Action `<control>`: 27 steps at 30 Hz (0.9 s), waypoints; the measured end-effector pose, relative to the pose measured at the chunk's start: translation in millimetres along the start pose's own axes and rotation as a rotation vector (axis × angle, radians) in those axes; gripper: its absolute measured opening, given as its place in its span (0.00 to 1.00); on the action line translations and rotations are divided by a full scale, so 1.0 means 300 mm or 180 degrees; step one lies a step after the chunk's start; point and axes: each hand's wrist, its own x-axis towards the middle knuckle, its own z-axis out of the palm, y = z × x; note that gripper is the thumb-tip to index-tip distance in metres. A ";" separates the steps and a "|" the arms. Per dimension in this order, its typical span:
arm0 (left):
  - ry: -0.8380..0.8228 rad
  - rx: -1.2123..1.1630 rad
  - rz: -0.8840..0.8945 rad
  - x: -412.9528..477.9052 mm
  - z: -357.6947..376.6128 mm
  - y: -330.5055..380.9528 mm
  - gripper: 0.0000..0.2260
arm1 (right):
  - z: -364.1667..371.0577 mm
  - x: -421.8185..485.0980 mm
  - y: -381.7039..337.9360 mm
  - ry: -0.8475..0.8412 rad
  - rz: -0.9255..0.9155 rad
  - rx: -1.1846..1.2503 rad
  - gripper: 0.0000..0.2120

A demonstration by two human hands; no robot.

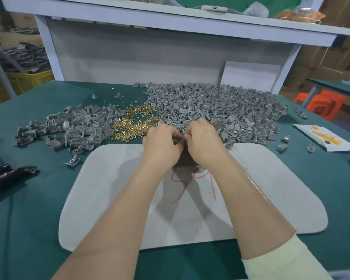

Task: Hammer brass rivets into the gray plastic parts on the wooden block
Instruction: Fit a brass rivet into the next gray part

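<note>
Two bare forearms reach from the near edge of the green desk (28, 219) across a pale mat (109, 199) and converge at its far edge. There the left hand (162, 146) and right hand (205, 142) sit knuckle to knuckle, fingers curled inward, fingertips pinching a small gray part (178, 140) between them. Whether a rivet is in that pinch I cannot tell. The part sits directly over the dark wooden block (185, 160), which shows beneath and between the wrists, so setting it down looks like a short drop. Just beyond the left hand lie the brass rivets (133, 124), nearer to it than to the right. Heaps of gray parts (220, 106) spread farther back.
</note>
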 end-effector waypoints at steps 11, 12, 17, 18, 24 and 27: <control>0.0059 0.0129 -0.0033 -0.016 -0.008 0.005 0.04 | -0.011 -0.012 0.017 -0.0080 0.0379 0.0936 0.08; 0.0057 0.0134 -0.0039 -0.018 -0.011 0.008 0.03 | -0.019 -0.014 0.025 -0.0050 0.0416 0.1148 0.09; 0.0023 0.0123 -0.0079 -0.016 -0.021 0.018 0.06 | -0.062 -0.015 0.137 0.0570 0.1254 0.1191 0.12; 0.0043 0.0140 -0.0096 -0.016 -0.022 0.019 0.06 | -0.063 -0.018 0.162 0.0266 0.1459 0.0866 0.13; 0.0264 0.0222 -0.0234 -0.018 -0.028 0.012 0.07 | -0.045 -0.028 0.169 -0.0832 0.1484 0.0439 0.17; 0.0321 0.0263 -0.0354 -0.020 -0.031 0.006 0.10 | -0.054 -0.033 0.180 -0.0324 0.1657 0.1113 0.09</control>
